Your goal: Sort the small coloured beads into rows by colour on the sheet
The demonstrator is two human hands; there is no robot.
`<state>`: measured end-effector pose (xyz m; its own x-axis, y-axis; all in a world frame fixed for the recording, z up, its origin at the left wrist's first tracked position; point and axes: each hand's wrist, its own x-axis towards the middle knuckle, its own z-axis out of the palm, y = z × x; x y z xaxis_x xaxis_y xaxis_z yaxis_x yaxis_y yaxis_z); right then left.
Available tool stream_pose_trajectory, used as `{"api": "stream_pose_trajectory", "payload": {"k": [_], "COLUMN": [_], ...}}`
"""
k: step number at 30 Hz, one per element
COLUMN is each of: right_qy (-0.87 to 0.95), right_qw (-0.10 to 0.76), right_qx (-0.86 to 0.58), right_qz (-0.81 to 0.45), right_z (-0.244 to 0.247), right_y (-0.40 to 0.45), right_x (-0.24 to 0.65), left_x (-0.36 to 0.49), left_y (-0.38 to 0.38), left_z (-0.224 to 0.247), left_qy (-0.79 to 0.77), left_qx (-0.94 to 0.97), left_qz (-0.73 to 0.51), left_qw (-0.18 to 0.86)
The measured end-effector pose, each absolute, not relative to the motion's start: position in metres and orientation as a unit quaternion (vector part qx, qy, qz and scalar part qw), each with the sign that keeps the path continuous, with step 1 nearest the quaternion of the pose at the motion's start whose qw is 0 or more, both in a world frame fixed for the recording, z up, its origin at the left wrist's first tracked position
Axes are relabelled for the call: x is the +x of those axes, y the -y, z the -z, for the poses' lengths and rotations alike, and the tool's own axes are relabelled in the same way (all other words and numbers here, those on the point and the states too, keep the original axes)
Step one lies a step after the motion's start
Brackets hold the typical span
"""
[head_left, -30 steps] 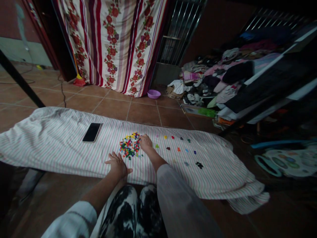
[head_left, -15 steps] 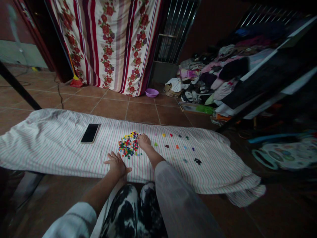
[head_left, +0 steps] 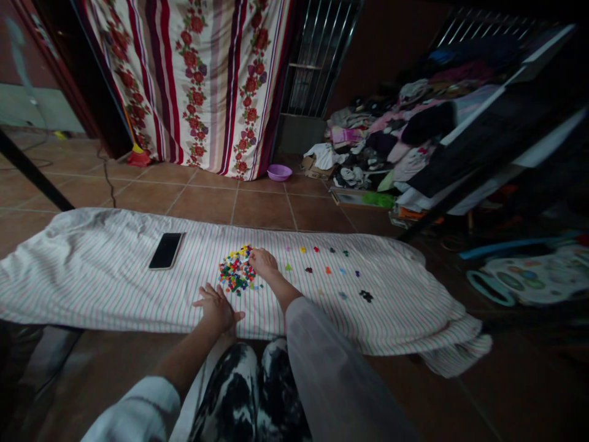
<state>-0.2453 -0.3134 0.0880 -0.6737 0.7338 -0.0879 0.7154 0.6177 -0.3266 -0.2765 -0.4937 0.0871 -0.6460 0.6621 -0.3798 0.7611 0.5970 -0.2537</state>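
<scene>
A pile of small multicoloured pieces (head_left: 237, 270) lies on the striped cloth (head_left: 105, 282). My right hand (head_left: 264, 263) is at the pile's right edge, its fingers closed together over the pieces; whatever is between the fingertips is too small to make out. My left hand (head_left: 218, 308) rests on the cloth just below the pile, fingers spread, holding nothing. To the right, small clusters sorted by colour form rows, among them yellow pieces (head_left: 302, 249), orange pieces (head_left: 328, 270) and black pieces (head_left: 366, 296).
A phone (head_left: 166, 251) lies on the cloth left of the pile. Beyond, on the tiled floor, are a purple basin (head_left: 279, 172), a flowered curtain (head_left: 197, 86) and a heap of clothes (head_left: 386, 135). A dark bar (head_left: 37, 172) slants at the left.
My right hand has shifted slightly left, farther over the pile's right edge. My left hand stays in place. The view has tilted a little.
</scene>
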Motion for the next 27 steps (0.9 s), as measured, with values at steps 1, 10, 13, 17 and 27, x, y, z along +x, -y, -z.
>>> {"api": "stream_pose_trajectory", "payload": {"k": [1,10,13,17,27], "right_qy": [0.897,0.891,0.89,0.885,0.847], "right_qw": [0.036,0.076,0.105,0.14,0.214], "right_qx": [-0.403,-0.378,-0.367,-0.36,-0.414], "right_qz": [-0.178,-0.24,-0.251,-0.259,-0.254], "right_z": [-0.089,-0.079,-0.077,-0.077,-0.071], "right_y": [0.315,0.324,0.328,0.331,0.314], "right_x": [-0.245,-0.242,-0.237,-0.222,-0.161], "left_x": [-0.276,-0.276,-0.277,-0.279,-0.289], "left_y": [0.494,0.496,0.497,0.497,0.498], "left_z": [-0.087,-0.084,-0.079,-0.071,-0.051], "left_qy": [-0.885,-0.883,-0.887,-0.897,-0.909], "left_qx": [0.401,0.404,0.399,0.392,0.387], "left_qz": [0.201,0.214,0.206,0.18,0.123], "left_qw": [0.128,0.11,0.106,0.1,0.096]}}
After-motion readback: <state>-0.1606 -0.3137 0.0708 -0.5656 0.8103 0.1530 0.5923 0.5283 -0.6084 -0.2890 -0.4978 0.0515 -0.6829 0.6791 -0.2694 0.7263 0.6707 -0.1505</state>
